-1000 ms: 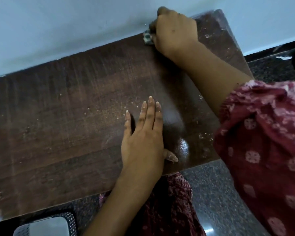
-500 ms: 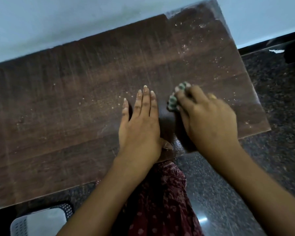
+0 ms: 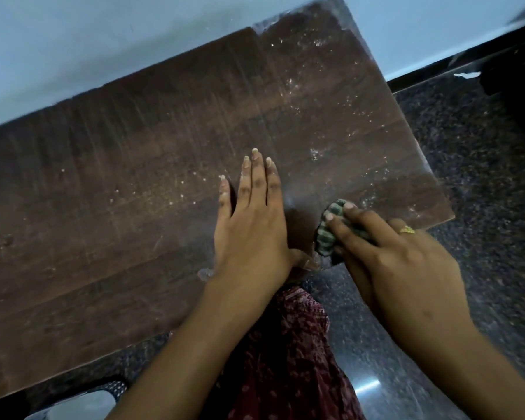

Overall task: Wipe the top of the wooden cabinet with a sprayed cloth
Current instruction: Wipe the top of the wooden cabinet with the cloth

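The dark wooden cabinet top (image 3: 119,183) runs across the view against a pale wall, speckled with dust and crumbs, mostly at its right end. My left hand (image 3: 252,225) lies flat on it, fingers together and pointing away, thumb at the front edge. Right beside it, my right hand (image 3: 391,262) presses a bunched green-and-white checked cloth (image 3: 328,234) onto the near front edge of the top. Most of the cloth is hidden under my fingers.
Dark speckled stone floor (image 3: 482,207) lies to the right of and below the cabinet. A black skirting runs along the wall at the upper right. My maroon patterned clothing (image 3: 288,359) hangs below the front edge. A pale perforated basket (image 3: 85,404) sits at the bottom left.
My right hand has drawn the cloth from the back right corner by the wall towards me, down to the front edge. My left hand has stayed flat in place.
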{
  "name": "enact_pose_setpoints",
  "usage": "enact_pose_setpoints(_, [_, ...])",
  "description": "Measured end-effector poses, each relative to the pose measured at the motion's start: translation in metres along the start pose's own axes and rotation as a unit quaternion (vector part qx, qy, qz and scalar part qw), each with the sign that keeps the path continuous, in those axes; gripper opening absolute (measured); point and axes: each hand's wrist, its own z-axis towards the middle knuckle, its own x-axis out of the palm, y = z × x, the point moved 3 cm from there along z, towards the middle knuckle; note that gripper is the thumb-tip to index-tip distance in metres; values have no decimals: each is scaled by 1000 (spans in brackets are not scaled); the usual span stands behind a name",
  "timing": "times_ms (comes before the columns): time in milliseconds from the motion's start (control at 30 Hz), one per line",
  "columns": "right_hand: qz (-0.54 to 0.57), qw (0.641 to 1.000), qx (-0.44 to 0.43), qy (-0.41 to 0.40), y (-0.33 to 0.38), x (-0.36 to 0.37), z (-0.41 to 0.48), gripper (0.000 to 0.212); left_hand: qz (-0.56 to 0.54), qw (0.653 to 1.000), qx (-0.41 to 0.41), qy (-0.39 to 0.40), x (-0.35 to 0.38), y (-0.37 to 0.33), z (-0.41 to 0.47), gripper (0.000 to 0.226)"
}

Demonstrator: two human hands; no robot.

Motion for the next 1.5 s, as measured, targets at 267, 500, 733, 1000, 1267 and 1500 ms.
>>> enact_pose_setpoints(267, [-21,997,-16,-69,8,-13,117,31,60,998,-15,7,-6,-7,3,130])
enact_pose_setpoints(500, [13,995,28,-95,20,-24,244,28,57,998,-25,1,-1,-8,6,95])
enact_pose_setpoints(733, [16,996,13,-85,11,-28,259,30,74,997,-23,8,0,-7,6,109])
enact_pose_setpoints(1000, [5,995,6,-100,6,-16,117,32,80,997,-1,13,-1,-7,7,127])
enact_pose_setpoints(1267, [35,999,28,-22,0,0,4,33,4,1000,21,-14,6,-20,2,131])
enact_pose_setpoints(1500, [24,999,41,-25,-24,-7,-7,26,25,999,23,-14,9,-33,8,135])
